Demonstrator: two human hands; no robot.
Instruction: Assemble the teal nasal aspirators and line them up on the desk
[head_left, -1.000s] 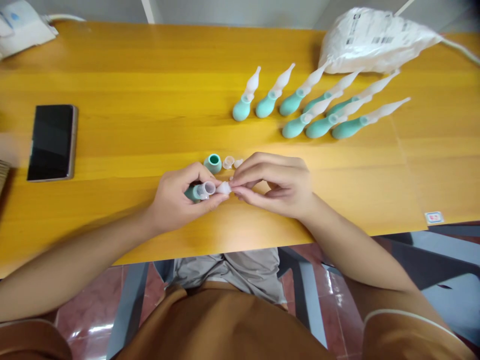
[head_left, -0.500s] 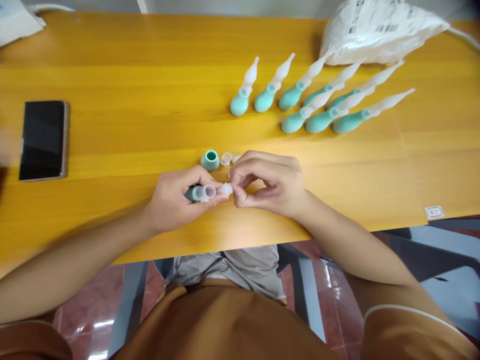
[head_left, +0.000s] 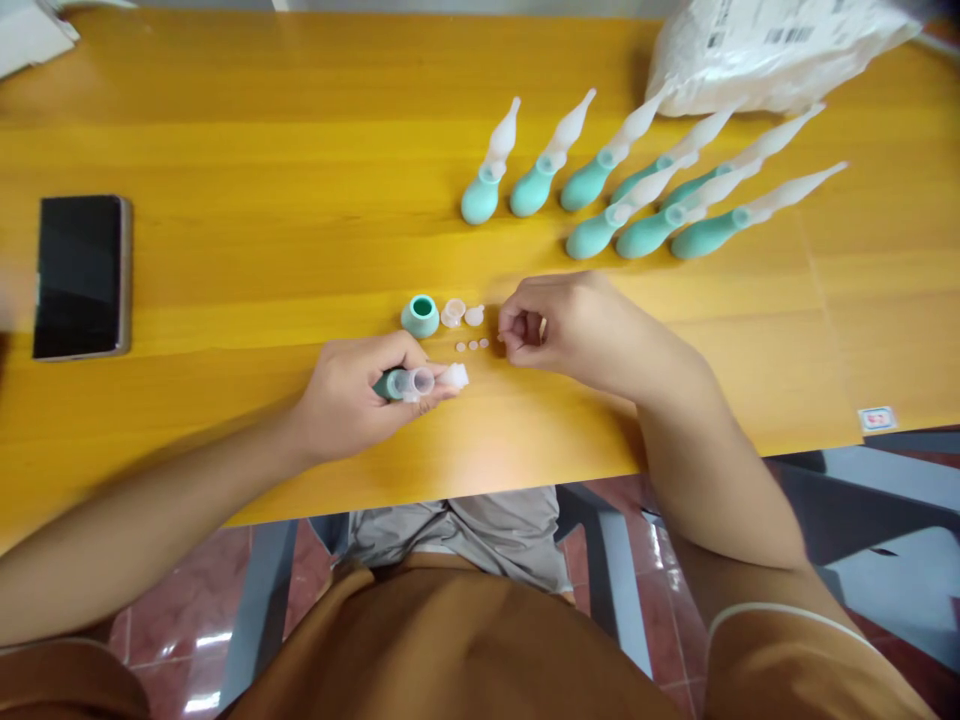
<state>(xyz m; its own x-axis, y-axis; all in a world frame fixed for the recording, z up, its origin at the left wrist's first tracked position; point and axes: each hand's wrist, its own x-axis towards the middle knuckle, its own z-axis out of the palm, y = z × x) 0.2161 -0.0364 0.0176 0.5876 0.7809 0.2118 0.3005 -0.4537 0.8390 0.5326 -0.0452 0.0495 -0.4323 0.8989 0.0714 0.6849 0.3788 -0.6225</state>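
My left hand (head_left: 360,398) is wrapped round a dark green bulb-like piece (head_left: 388,385) fitted with a clear, open-ended tube (head_left: 416,383). The same hand's thumb and fingers pinch a white translucent nozzle piece (head_left: 454,376), its end pointing right. My right hand (head_left: 551,318) is closed in a pinch low over the table, at the right end of a row of tiny clear discs (head_left: 473,345); what its fingertips hold is too small to make out. Beyond my left hand stand an open green cup-shaped piece (head_left: 421,316), a clear ring-like connector (head_left: 453,312) and a small round translucent piece (head_left: 475,315).
Several green bulb aspirators (head_left: 480,196) with white tips stand in rows at the back right. Behind them lies a white plastic bag (head_left: 780,60). A black phone (head_left: 81,275) is on the left, and a small sticker (head_left: 877,418) marks the table's right front.
My right hand has left the white nozzle piece and moved right and away from me, uncovering the tiny discs and the round piece. My left hand keeps its grip in nearly the same place.
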